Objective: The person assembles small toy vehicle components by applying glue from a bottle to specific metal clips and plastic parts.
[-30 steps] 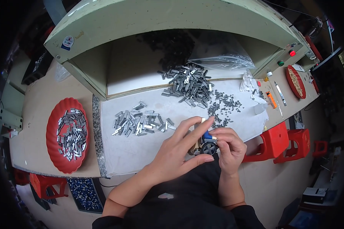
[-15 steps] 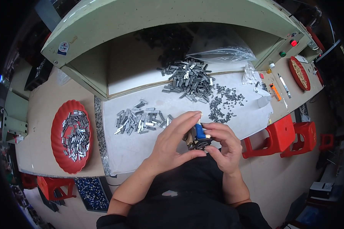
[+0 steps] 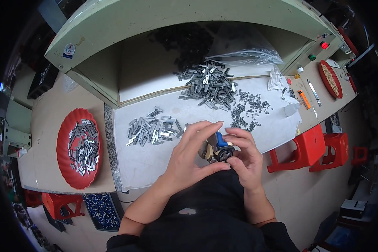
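Between both hands, close to my body and over the table's front edge, I hold a small toy vehicle (image 3: 221,150) with a black spoked wheel and blue and tan parts. My left hand (image 3: 190,153) grips it from the left, thumb underneath and fingers over the top. From the right, the thumb and fingertips of my right hand (image 3: 246,158) pinch it near the wheel. Parts of the toy are hidden by my fingers. Just beyond my left hand lies a loose group of grey metallic pieces (image 3: 154,131). Past my right hand are scattered tiny dark parts (image 3: 248,110).
A larger heap of grey pieces (image 3: 211,85) lies at the pale green cabinet's (image 3: 164,25) opening, beside a clear plastic bag (image 3: 250,56). At left stands a red scalloped tray (image 3: 64,155) of similar pieces. An orange cutter (image 3: 304,99), a pen (image 3: 314,93) and red stools (image 3: 302,151) are right.
The toy has been turned slightly in my fingers, so its wheel and tan part show more. Both hands still hold it in nearly the same place.
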The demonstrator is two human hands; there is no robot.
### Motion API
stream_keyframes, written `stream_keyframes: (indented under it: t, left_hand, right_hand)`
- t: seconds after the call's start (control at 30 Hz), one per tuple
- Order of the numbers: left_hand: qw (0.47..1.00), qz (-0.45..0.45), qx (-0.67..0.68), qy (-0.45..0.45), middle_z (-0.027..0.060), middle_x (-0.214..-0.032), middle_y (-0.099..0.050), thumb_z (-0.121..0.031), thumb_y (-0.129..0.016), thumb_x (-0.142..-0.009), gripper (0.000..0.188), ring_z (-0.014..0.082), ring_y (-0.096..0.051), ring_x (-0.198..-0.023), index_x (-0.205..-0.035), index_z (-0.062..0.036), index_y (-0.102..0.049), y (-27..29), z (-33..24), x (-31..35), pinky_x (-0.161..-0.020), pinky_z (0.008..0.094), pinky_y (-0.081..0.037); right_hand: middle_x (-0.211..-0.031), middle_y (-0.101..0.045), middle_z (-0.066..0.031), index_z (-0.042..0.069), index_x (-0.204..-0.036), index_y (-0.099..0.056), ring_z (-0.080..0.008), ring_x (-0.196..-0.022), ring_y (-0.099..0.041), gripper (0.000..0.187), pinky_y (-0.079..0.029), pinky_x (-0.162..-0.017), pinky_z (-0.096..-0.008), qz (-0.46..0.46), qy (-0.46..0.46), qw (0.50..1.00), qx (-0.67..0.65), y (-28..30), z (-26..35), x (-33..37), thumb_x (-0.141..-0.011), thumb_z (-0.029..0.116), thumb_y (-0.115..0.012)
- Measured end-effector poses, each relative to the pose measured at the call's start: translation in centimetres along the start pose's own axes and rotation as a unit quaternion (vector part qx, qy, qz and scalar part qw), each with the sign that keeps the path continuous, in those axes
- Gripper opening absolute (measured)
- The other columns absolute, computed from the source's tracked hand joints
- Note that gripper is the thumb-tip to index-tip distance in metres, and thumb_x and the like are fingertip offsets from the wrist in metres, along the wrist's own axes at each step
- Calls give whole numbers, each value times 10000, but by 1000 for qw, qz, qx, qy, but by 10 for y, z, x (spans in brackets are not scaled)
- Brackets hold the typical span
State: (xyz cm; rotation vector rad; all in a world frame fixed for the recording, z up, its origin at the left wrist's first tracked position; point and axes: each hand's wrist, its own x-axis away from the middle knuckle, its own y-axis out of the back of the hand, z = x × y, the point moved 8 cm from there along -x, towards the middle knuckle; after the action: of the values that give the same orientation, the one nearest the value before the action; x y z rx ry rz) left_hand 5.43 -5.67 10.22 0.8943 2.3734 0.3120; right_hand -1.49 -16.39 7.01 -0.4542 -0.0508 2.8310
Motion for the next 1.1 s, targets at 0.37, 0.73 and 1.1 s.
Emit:
stream_keyframes:
  t: [0.37,0.73,1.1]
  left_hand:
    - [1000,1,-5,1,124,-1117,-467,-217,-760,-607,649,277,-507,-997,-1174,-93,-470,1,2,0,-789,328,-439]
    - [998,-9,54,44,124,-1095,-544,-131,-649,-727,516,242,-542,-958,-1203,-73,-460,6,14,2,-814,309,-418]
    - [992,6,97,76,119,-1083,-548,-136,-594,-776,449,225,-535,-962,-1200,-69,-464,5,22,5,-838,306,-398]
  right_hand:
    - [-1132,-454,-100,-5,-1179,-391,-150,-1033,-450,452,-373,-865,-272,-26,-99,980,-170,-10,-21,3,-760,-17,-559]
    - [-1184,-424,-113,3,-1153,-416,-185,-1085,-453,477,-400,-904,-313,-33,-77,990,-116,-10,-17,7,-733,-9,-641]
    - [-1186,-425,-118,-1,-1150,-427,-187,-1085,-454,462,-390,-911,-319,-27,-73,989,-128,-12,-18,8,-739,-1,-640]
